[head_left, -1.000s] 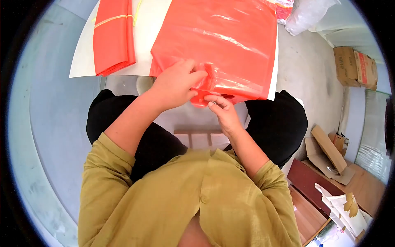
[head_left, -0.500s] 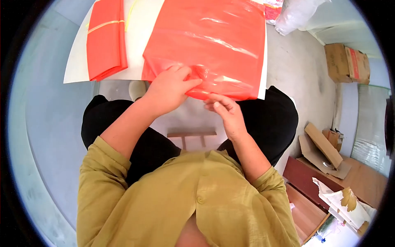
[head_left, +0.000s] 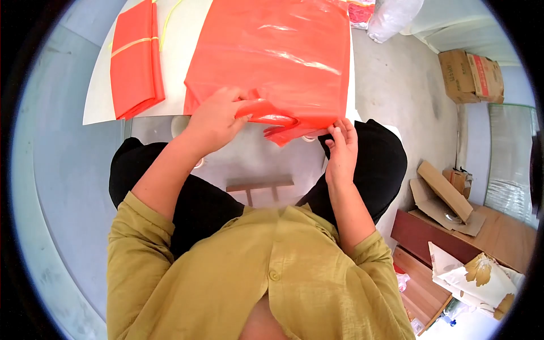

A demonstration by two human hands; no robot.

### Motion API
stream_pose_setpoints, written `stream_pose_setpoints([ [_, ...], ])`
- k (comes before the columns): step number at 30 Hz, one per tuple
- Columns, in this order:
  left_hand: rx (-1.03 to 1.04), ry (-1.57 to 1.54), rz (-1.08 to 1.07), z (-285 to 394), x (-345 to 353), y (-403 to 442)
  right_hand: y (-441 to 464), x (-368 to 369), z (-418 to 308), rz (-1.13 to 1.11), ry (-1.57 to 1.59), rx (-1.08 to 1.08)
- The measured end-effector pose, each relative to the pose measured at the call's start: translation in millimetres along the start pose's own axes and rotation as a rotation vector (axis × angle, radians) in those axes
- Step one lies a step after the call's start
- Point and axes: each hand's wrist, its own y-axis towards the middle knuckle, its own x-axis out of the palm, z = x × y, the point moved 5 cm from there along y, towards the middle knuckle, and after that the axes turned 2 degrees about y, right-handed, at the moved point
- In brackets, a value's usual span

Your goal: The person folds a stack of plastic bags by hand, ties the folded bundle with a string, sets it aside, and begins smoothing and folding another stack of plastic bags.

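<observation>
A large glossy red plastic sheet or bag (head_left: 272,56) lies flat on the white table (head_left: 99,102), its near edge bunched and hanging past the table's edge. My left hand (head_left: 218,116) pinches a fold of that red plastic near its front left part. At the front right corner, my right hand (head_left: 343,141) has its fingertips closed on the plastic's edge. To the left lies a folded red bundle (head_left: 133,68) with a yellow band around it.
A cardboard box (head_left: 471,76) stands at the right by the wall. Opened cardboard (head_left: 445,198) lies on a wooden piece of furniture (head_left: 504,238) at the lower right. A white plastic bag (head_left: 394,17) sits beyond the table. My knees are under the table edge.
My right hand has moved right, from the middle of the near edge to the front right corner. The near edge of the red plastic is now lifted and folded. The view has shifted slightly.
</observation>
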Motion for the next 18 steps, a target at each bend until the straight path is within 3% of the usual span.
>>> stream_pose_setpoints([
  [5, -0.11, -0.131, 0.027, 4, -9, 3, 10, 14, -22, -0.115, -0.002, 0.01],
  [11, 0.094, 0.1, -0.044, 1, 3, 2, -6, 9, -8, -0.176, -0.046, -0.017],
  [16, 0.183, 0.287, -0.084, 12, 7, -6, -49, -17, 19, -0.262, -0.096, 0.181],
  [18, 0.212, 0.323, -0.079, 11, 9, -8, -54, -23, 11, -0.263, -0.132, 0.149],
])
